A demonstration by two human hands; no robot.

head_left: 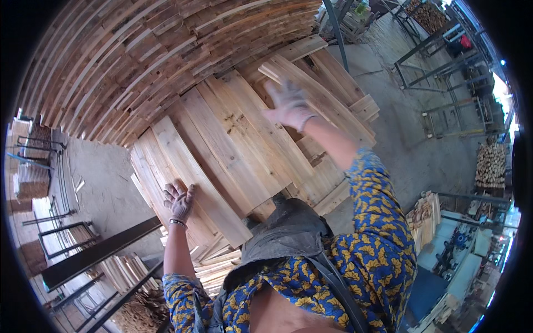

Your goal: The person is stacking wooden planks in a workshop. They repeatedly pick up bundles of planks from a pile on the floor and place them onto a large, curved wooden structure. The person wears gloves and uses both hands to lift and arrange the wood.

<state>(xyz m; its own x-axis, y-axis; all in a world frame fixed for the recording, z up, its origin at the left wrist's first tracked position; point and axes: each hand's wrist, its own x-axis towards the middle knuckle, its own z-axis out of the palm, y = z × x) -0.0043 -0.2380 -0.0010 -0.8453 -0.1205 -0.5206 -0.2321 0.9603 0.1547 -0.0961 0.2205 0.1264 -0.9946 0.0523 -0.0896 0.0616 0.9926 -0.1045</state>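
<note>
My left hand (pixel 179 201), in a thin work glove, is at the near left end of the pale planks. Its fingers are apart, beside a long plank (pixel 191 172) that lies over its neighbours; whether it touches the wood I cannot tell. Further off and to the right, my gloved right hand (pixel 288 104) is blurred, with its fingers spread and nothing held. It is over a darker gap between a wide plank (pixel 250 105) and a raised plank (pixel 327 100) on the right. A knotty plank (pixel 233 122) lies in the middle of the layer.
A tall stack of boards (pixel 139 61) rises behind the planks. A dark metal beam (pixel 100 252) runs at the lower left. Metal frames (pixel 455 116) stand on the floor to the right. Timber bundles (pixel 491 166) and a workbench (pixel 444 266) are at the right.
</note>
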